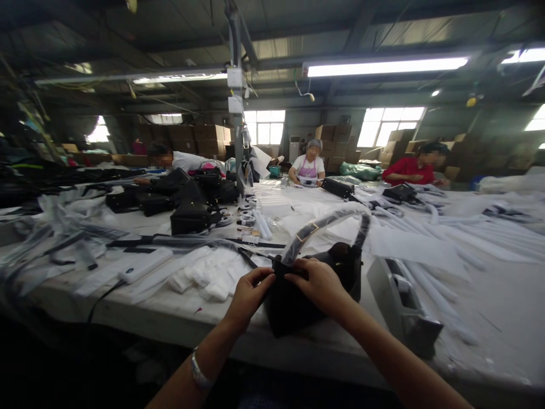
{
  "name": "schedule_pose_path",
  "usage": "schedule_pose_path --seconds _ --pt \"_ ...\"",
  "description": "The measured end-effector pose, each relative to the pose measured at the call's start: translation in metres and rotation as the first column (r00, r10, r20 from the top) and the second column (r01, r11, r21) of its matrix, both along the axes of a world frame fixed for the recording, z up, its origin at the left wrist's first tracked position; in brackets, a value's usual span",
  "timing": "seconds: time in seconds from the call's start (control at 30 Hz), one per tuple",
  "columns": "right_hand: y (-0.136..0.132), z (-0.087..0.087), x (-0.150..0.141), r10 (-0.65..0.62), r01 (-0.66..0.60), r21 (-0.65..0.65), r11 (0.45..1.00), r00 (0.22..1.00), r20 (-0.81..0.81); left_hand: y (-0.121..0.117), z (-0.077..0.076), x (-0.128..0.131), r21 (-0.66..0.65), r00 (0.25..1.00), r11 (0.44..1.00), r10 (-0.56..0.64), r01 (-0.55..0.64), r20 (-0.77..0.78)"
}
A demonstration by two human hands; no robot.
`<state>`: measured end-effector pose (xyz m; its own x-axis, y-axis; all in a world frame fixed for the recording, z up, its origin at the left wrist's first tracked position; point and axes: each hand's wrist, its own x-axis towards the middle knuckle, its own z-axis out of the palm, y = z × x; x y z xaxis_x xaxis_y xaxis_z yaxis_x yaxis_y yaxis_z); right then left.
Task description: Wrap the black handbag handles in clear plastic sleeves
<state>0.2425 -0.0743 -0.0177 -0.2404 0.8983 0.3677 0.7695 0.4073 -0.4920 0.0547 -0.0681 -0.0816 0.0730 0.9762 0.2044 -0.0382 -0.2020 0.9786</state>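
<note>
A black handbag stands at the front edge of the table, right in front of me. Its handle, wrapped in clear plastic, arches up and over to the right. My left hand pinches the bag's upper left edge between thumb and fingers. Close beside it, my right hand grips the same top edge near the foot of the handle, its fingers bent over the rim. Whatever small part lies between the fingertips is hidden. The bag's opening faces up and partly away to the right.
A grey tape dispenser stands right of the bag. Crumpled white tissue and a white box-shaped device with a cord lie left. Black bags are piled behind. White foam tubes cover the right side. Several co-workers sit across the table.
</note>
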Motion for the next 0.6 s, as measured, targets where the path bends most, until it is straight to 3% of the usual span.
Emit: schedule_pose_path --seconds 0.23,0.6 --pt "0.015 -0.008 0.010 0.145 -0.201 -0.181 0.963 0.949 -0.281 0.006 0.000 0.004 0.041 0.997 0.999 0.010 -0.007 -0.070" --pt "0.009 -0.012 0.013 0.154 -0.261 -0.215 0.941 0.896 -0.416 -0.001 0.004 0.016 0.170 0.974 0.983 0.106 -0.072 -0.200"
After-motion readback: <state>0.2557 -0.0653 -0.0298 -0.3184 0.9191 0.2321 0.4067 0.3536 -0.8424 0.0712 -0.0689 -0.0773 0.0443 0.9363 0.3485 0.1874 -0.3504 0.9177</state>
